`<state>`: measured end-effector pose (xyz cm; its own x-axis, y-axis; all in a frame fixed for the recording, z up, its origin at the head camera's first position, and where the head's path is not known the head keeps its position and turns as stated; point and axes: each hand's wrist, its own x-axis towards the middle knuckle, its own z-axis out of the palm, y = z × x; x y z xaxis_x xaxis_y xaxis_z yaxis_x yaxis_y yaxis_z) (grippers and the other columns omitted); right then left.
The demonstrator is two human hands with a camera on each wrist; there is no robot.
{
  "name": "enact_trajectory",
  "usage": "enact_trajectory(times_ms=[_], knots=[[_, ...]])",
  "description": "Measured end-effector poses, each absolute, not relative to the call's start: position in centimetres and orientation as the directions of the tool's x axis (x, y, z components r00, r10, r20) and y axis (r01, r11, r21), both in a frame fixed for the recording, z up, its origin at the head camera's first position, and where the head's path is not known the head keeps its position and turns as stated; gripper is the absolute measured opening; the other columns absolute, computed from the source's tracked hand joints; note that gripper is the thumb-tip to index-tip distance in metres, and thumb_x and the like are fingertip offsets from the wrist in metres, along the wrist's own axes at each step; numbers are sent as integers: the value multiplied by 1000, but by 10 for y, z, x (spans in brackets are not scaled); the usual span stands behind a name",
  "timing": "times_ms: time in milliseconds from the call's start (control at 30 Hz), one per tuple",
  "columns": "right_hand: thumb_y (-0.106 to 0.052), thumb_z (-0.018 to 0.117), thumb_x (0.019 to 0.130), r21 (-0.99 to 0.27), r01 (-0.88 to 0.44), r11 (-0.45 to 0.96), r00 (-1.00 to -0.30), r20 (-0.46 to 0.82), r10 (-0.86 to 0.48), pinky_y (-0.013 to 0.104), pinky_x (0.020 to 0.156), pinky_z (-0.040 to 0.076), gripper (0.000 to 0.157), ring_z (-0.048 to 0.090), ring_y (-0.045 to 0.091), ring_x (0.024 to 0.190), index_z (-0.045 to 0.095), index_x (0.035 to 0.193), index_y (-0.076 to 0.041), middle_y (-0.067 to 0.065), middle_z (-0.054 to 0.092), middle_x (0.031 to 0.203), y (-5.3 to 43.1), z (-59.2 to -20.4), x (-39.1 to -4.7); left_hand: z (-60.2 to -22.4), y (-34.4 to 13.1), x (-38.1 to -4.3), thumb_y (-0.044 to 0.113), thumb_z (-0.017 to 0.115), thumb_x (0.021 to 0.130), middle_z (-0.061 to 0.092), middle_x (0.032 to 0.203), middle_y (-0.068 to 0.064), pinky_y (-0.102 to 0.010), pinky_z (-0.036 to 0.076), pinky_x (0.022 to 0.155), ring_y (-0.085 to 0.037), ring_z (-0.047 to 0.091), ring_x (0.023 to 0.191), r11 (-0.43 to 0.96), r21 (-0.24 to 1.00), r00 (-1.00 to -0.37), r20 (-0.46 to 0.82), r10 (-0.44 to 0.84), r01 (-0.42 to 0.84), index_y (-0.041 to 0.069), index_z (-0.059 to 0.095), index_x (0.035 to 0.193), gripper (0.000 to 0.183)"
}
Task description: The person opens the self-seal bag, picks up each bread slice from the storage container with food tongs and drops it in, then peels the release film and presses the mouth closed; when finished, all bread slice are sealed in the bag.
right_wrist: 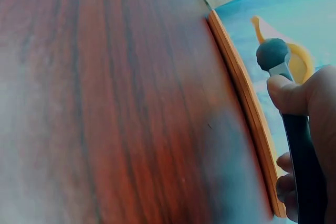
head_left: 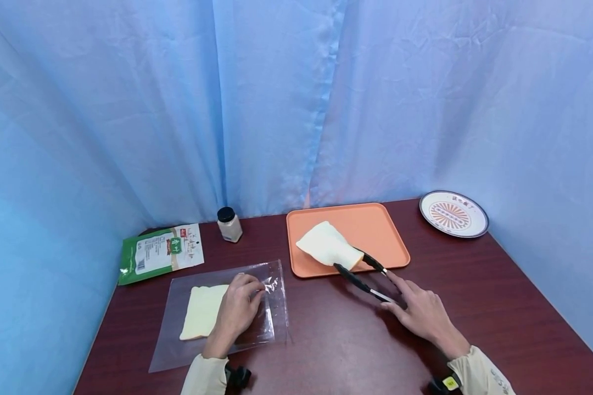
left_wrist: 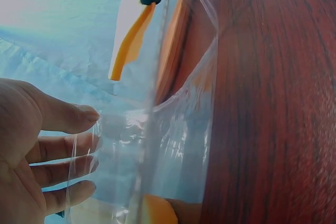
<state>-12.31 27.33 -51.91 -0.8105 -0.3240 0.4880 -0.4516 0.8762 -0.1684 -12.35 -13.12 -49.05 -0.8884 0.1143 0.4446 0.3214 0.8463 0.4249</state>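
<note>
In the head view, bread appears to be being packed: one slice (head_left: pixel 200 314) seems to be already lying inside the clear plastic bag (head_left: pixel 266 325), and a second slice (head_left: pixel 326 245) is clamped in the tongs (head_left: pixel 358 281) above the orange tray (head_left: pixel 380 230). The next move is judged to call for the bag's mouth to be spread and the second slice to be brought across, tilted level and fed in. The bag's edge is held by the left hand (head_left: pixel 239 304), its wrist bent over the plastic; the tongs are gripped by the right hand (head_left: pixel 422 312), the forearm angled inward from the right.

In the left wrist view, film is pinched at the thumb tip, and the other fingers are seen stretched, slightly spread, against or behind it; which layer is held cannot be told.

In the right wrist view, a dark handle is pressed by the thumb, with fingers curled round it; the slice is seen raised beyond the tray's rim.
</note>
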Motion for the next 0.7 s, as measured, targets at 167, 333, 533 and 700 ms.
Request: enact_trajectory(times_ms=[167, 333, 533, 700], knots=[[-38, 86, 70, -118, -548, 828, -753, 500, -427, 32, 51, 45, 75, 50, 6, 54, 61, 135, -13, 1, 66, 84, 279, -518, -123, -490, -131, -124, 5, 83, 78, 69, 87, -3, -34, 57, 74, -17, 63, 86, 846, 426, -889, 443, 114, 321, 10, 78, 84, 9], [-42, 83, 75, -95, -642, 761, -691, 501, -521, 27, 51, 43, 71, 39, -4, 53, 61, 136, -12, -4, 62, 81, 283, -518, -123, -491, -132, -124, 5, 83, 78, 69, 88, -3, -34, 57, 74, -17, 63, 86, 845, 427, -889, 444, 114, 322, 9, 79, 85, 9], [-43, 83, 77, -105, -716, 690, -642, 488, -591, 23, 53, 44, 71, 40, -8, 57, 60, 137, -12, -6, 67, 88, 283, -517, -123, -491, -132, -125, 4, 83, 78, 69, 88, -3, -34, 57, 74, -17, 63, 86, 840, 428, -883, 454, 119, 333, 8, 79, 87, 10], [-43, 86, 73, -98, -736, 669, -629, 463, -625, 22, 54, 46, 75, 41, -10, 58, 60, 137, -14, -5, 70, 93, 282, -519, -122, -492, -133, -125, 4, 83, 78, 70, 89, -3, -34, 57, 74, -17, 63, 87, 835, 441, -887, 447, 113, 329, 8, 80, 87, 10]])
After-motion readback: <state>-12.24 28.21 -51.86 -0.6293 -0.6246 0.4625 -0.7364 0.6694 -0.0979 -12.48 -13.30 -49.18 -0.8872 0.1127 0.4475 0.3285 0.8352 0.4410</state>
